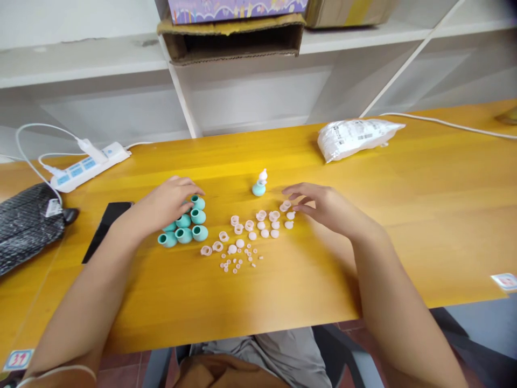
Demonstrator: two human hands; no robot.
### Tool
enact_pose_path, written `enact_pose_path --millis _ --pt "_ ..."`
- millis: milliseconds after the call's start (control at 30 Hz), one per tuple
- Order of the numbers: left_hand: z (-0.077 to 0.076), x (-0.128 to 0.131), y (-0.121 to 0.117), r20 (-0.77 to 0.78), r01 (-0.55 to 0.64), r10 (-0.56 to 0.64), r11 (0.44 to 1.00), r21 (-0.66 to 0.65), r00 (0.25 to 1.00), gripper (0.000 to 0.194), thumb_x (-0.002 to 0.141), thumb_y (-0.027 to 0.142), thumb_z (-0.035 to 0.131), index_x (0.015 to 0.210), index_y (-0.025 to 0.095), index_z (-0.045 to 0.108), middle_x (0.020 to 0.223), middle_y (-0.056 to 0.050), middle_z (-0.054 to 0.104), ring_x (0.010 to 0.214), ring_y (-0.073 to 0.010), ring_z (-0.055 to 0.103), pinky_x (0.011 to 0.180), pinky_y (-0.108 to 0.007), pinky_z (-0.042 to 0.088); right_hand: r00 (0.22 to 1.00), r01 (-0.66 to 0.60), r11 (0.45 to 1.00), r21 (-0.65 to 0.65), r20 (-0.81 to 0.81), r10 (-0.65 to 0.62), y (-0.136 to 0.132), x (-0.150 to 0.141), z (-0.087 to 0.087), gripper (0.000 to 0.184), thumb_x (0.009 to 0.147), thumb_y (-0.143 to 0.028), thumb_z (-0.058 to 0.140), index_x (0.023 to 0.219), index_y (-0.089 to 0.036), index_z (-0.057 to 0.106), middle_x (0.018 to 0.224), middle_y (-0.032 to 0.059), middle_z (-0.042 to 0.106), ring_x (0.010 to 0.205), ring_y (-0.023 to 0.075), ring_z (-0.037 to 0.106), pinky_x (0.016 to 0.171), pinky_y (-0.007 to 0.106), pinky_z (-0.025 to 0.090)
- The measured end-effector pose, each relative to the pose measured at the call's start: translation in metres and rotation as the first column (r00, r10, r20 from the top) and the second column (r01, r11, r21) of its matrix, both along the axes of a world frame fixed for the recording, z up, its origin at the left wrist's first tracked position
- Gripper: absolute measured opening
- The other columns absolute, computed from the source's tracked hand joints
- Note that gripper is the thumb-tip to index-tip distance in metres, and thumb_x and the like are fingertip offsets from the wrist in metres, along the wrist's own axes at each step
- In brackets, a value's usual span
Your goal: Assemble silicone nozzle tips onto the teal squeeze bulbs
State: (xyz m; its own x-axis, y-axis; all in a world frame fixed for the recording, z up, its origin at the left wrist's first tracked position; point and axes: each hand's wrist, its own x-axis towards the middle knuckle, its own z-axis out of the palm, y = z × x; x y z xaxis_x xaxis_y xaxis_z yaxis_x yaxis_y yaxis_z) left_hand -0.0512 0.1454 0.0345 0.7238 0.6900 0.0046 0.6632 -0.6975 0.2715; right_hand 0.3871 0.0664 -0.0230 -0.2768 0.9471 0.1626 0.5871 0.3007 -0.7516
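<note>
My left hand (172, 202) curls over the green pots (183, 235), left of the bench's (283, 302) middle; whether it grips one, I can't tell. My right hand (323, 207) is open, fingers parted just beside the pink rings (285, 205). One stacked piece (259, 188) stands between, nearer the back edge. I seem to be at picking out parts; the next move calls for a light pinch.

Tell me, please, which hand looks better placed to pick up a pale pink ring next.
Probably the right hand: it is open, right beside the nearest pale pink rings, while the left hand is over at the teal pots, farther from any ring.
</note>
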Motion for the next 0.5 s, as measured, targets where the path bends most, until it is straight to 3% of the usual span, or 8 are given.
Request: enact_pose_path --millis 100,200,267,367,433,500 --pt "0.003 -0.001 -0.010 0.043 0.010 -0.012 0.999 0.053 0.999 0.048 0.103 0.000 0.045 0.132 0.018 0.079 0.128 -0.009 0.075 0.118 -0.0275 0.063 0.108 -0.043 0.054 0.985 0.151 0.980 0.130 -0.105 -0.138 0.001 0.004 0.002 0.025 0.104 -0.036 0.072 0.126 -0.028 0.080 0.132 0.0106 0.081 0.108 0.0272 0.080 0.094 0.046 0.068" --pt "0.011 0.001 -0.027 0.100 -0.015 0.002 0.992 0.129 0.995 0.061 0.103 -0.009 0.032 0.139 0.015 0.075 0.134 -0.007 0.070 0.125 -0.0246 0.060 0.112 -0.039 0.052 0.929 0.318 0.934 0.161 -0.250 -0.273 0.008 0.002 0.001 0.028 0.110 -0.050 0.067 0.106 -0.025 0.081 0.098 0.0070 0.081 0.086 0.0236 0.076 0.080 0.040 0.063" --pt "0.019 0.005 -0.037 0.134 -0.003 -0.016 0.989 0.145 0.991 0.061 0.103 -0.008 0.033 0.141 0.018 0.074 0.136 -0.005 0.070 0.128 -0.0247 0.060 0.113 -0.038 0.053 0.924 0.318 0.936 0.152 -0.272 -0.270 0.014 -0.006 0.000 0.042 0.113 -0.057 0.058 0.097 -0.024 0.078 0.087 0.0059 0.076 0.074 0.0213 0.070 0.073 0.038 0.059" --pt "0.032 0.013 -0.047 0.112 0.043 -0.059 0.989 0.141 0.992 0.048 0.104 0.002 0.046 0.139 0.021 0.073 0.136 -0.008 0.073 0.126 -0.0300 0.065 0.109 -0.045 0.057 0.965 0.240 0.950 0.201 -0.154 -0.212 0.026 -0.029 0.001 0.034 0.108 -0.054 0.065 0.114 -0.023 0.077 0.113 0.0098 0.079 0.075 0.0193 0.069 0.074 0.038 0.058" --pt "0.040 0.021 -0.052 0.088 0.052 -0.062 0.992 0.112 0.994 0.044 0.105 0.004 0.046 0.138 0.018 0.072 0.137 -0.011 0.074 0.126 -0.0313 0.067 0.111 -0.050 0.057 0.987 0.151 0.972 0.182 -0.078 -0.139 0.037 -0.050 0.003 0.045 0.099 -0.050 0.077 0.134 -0.023 0.072 0.135 0.0128 0.076 0.076 0.0186 0.070 0.077 0.038 0.060" --pt "0.047 0.031 -0.060 0.136 0.058 -0.068 0.995 0.078 0.988 0.041 0.105 0.005 0.045 0.133 0.016 0.073 0.133 -0.012 0.076 0.125 -0.0297 0.070 0.112 -0.049 0.057 0.992 0.114 0.988 0.103 -0.065 -0.108 0.050 -0.070 0.004 0.059 0.088 -0.045 0.088 0.141 -0.024 0.070 0.140 0.0129 0.074 0.074 0.0168 0.069 0.083 0.039 0.061"
